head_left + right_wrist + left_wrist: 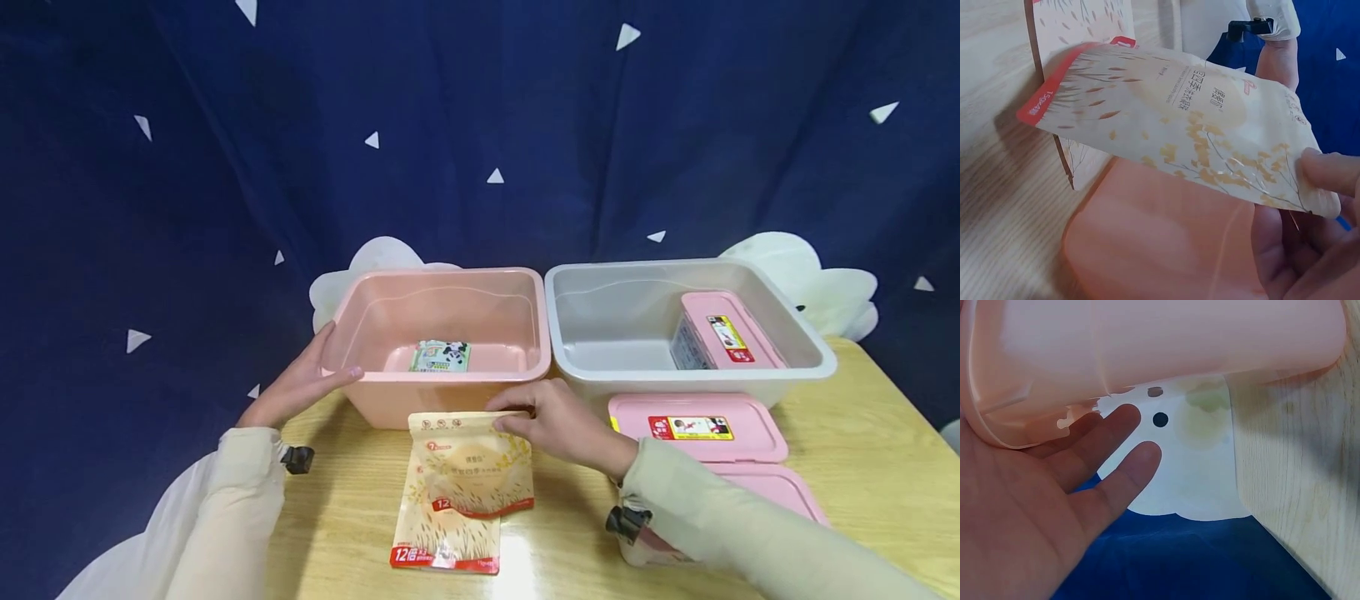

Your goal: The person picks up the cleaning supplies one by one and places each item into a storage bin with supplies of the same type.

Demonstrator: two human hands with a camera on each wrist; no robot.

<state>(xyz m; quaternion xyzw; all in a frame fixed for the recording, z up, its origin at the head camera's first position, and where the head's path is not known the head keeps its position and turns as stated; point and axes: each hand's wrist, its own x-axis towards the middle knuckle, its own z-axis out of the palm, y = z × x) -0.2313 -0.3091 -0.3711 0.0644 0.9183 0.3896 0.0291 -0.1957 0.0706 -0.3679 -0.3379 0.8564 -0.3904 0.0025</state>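
Note:
My right hand (558,421) pinches the upper right corner of a cream pouch (480,475) with a red band along its bottom. In the right wrist view the thumb lies on the printed face of the raised pouch (1179,119), with the other fingers behind. Beneath it, a second similar pouch (442,542) lies on the table, partly covered. My left hand (303,383) rests against the near left corner of a pink bin (442,383), its fingers loosely extended under the rim in the left wrist view. Inside that bin lies a small green packet (441,356) with a panda print.
A grey-white bin (600,375) stands beside the pink one, holding a pink-lidded box (731,329). In front of it, two more pink-lidded boxes (697,425) sit on the wooden table (885,450), partly behind my right forearm. A dark blue curtain (480,108) hangs behind.

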